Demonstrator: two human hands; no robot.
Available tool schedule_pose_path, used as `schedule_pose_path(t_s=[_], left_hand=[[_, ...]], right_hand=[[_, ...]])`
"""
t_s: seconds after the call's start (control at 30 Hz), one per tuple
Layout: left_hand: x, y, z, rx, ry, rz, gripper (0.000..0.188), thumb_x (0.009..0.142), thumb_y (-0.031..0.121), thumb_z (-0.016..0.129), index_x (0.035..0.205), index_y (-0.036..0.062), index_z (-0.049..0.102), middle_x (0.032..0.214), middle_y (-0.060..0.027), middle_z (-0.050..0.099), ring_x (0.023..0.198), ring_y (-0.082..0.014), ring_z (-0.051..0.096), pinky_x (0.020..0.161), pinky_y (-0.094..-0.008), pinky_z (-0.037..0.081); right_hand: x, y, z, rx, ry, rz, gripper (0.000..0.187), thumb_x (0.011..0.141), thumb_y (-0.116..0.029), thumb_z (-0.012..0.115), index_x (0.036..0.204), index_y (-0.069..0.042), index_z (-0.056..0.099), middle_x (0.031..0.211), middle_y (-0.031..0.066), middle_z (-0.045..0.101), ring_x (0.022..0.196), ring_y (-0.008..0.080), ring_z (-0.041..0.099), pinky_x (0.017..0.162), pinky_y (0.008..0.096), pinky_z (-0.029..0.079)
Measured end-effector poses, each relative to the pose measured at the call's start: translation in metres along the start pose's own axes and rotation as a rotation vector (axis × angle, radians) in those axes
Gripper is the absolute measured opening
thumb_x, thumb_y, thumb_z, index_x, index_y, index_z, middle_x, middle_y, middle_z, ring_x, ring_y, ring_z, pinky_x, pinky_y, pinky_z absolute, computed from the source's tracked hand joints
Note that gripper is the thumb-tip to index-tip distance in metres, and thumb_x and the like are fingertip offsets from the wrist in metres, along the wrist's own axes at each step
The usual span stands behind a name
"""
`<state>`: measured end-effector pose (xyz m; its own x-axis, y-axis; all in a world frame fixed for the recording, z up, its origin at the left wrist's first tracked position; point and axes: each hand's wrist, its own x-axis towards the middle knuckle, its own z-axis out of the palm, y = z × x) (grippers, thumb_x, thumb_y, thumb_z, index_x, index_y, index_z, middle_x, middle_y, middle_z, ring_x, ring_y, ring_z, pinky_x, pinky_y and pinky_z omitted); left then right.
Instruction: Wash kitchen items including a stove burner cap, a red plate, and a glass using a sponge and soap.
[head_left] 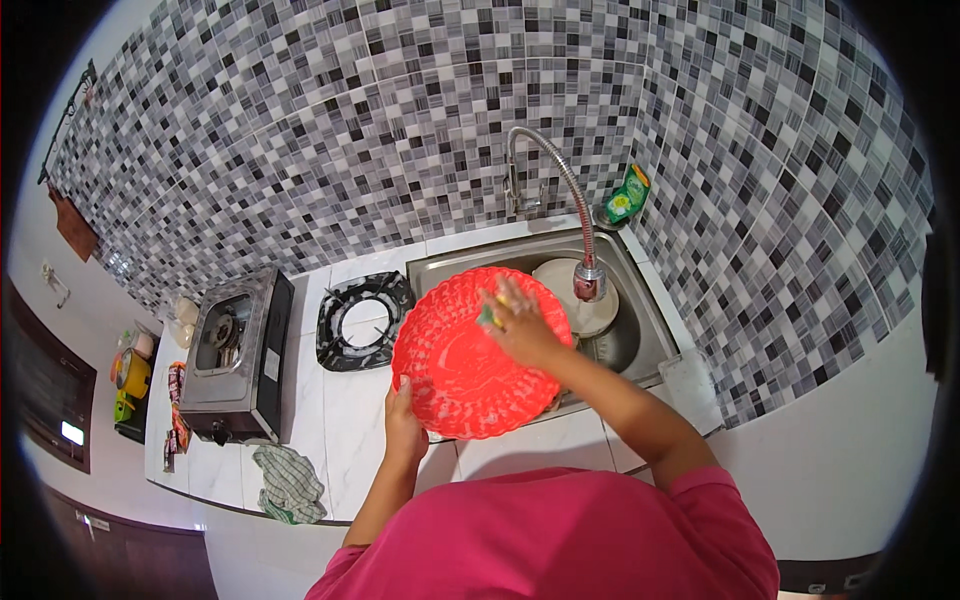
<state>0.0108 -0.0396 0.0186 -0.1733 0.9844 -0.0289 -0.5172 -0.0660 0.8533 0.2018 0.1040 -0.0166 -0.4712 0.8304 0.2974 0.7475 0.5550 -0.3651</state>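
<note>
A large round red tray (465, 365) with a scalloped rim is tilted up over the front left of the sink, streaked with white suds. My left hand (404, 420) grips its lower left rim, thumb on the upper face and the other fingers hidden beneath. Against the tray's inner surface, right of its middle, my right hand (522, 325) presses a green and yellow sponge (491, 316). Foam covers the fingers of that hand, which are slightly blurred.
Behind the tray, a steel sink (650, 335) holds a pale round dish (603, 312) under a flexible faucet (560, 160). A green soap pouch (627, 196) stands at the back corner. Leftward are a black pan support (335, 340), a gas stove (225, 385) and a checked cloth (288, 483).
</note>
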Motion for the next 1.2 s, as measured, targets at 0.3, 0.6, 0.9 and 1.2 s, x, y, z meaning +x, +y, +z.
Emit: schedule_pose_path(t_s=[0.3, 0.6, 0.9, 1.2], left_hand=[[0.004, -0.005, 0.006, 0.023, 0.013, 0.071, 0.039, 0.095, 0.026, 0.039, 0.122, -0.0024, 0.042, 0.116, -0.0137, 0.054, 0.103, -0.021, 0.055, 0.09, -0.0349, 0.043], [0.005, -0.011, 0.003, -0.017, 0.008, 0.0, 0.038, 0.095, 0.023, 0.039, 0.123, -0.0011, 0.042, 0.117, -0.0127, 0.053, 0.106, -0.02, 0.053, 0.09, -0.0338, 0.042], [0.018, -0.017, -0.011, 0.089, 0.002, 0.03, 0.042, 0.094, 0.03, 0.037, 0.125, 0.0005, 0.04, 0.119, -0.0129, 0.052, 0.107, -0.0226, 0.053, 0.092, -0.0371, 0.042], [0.014, -0.01, -0.007, 0.131, 0.093, 0.13, 0.039, 0.095, 0.027, 0.038, 0.118, -0.003, 0.047, 0.11, -0.011, 0.057, 0.097, -0.0168, 0.055, 0.086, -0.0314, 0.042]], right_hand=[[0.011, 0.01, 0.02, -0.022, 0.103, 0.266, 0.063, 0.091, -0.037, 0.039, 0.143, -0.018, 0.009, 0.145, 0.0255, 0.003, 0.134, 0.0404, 0.005, 0.105, 0.0565, 0.007], [0.023, 0.031, 0.008, -0.218, 0.189, 0.305, 0.062, 0.091, -0.042, 0.036, 0.143, -0.021, 0.009, 0.146, 0.0213, 0.002, 0.134, 0.0406, 0.003, 0.102, 0.0604, 0.007], [0.004, -0.089, 0.008, 0.141, -0.167, -0.089, 0.065, 0.09, -0.042, 0.04, 0.143, -0.022, 0.007, 0.146, 0.0217, -0.006, 0.134, 0.041, -0.002, 0.104, 0.0582, 0.001], [0.02, -0.03, 0.033, 0.203, -0.004, 0.13, 0.066, 0.089, -0.039, 0.045, 0.142, -0.019, 0.013, 0.146, 0.0223, 0.007, 0.134, 0.039, 0.008, 0.104, 0.0571, 0.01]])
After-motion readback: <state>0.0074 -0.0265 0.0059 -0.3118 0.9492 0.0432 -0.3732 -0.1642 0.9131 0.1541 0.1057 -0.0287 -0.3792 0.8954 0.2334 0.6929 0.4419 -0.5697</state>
